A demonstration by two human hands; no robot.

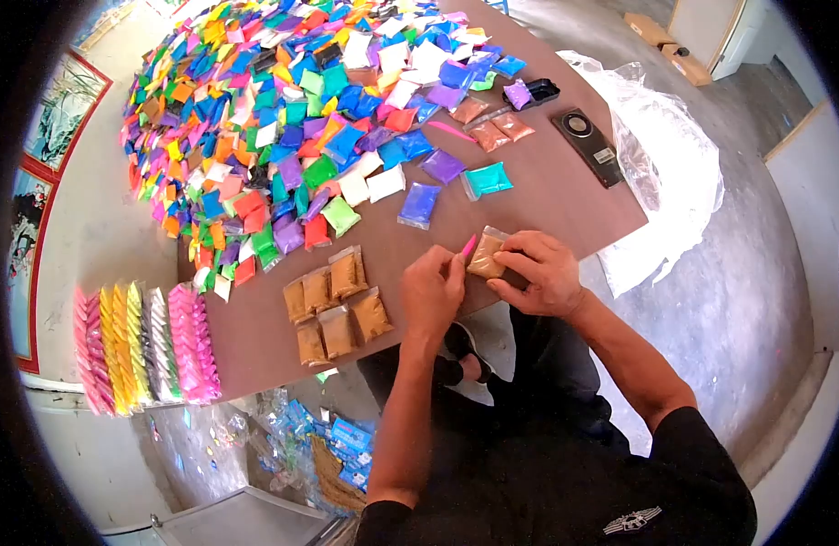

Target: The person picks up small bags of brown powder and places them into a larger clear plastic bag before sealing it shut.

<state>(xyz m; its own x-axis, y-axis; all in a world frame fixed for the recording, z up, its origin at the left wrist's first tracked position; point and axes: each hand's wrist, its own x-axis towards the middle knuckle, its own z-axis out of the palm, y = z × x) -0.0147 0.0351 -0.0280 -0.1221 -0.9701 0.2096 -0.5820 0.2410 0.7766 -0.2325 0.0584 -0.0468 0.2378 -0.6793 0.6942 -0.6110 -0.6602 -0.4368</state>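
Over the table's near edge, my right hand (545, 276) is closed on a small clear packet of tan-brown material (485, 255), its fingers across the packet's right side. Close beside it, my left hand (432, 289) is closed in a pinch around a thin bright-pink plastic tool (469, 246); the tip points up past the fingers beside the packet's left edge. Left of that hand, several similar brown packets (337, 330) lie in two rows. Beyond my hands are single blue (419, 206), teal (488, 180) and purple (442, 166) packets.
A big heap of multicoloured packets (283, 118) covers the brown table's (565, 196) far left. Reddish-brown packets (490, 135) and a black device (588, 146) lie right. Bundled coloured sleeves (146, 346) sit at the left corner. Clear plastic sheeting (665, 164) hangs off the right edge.
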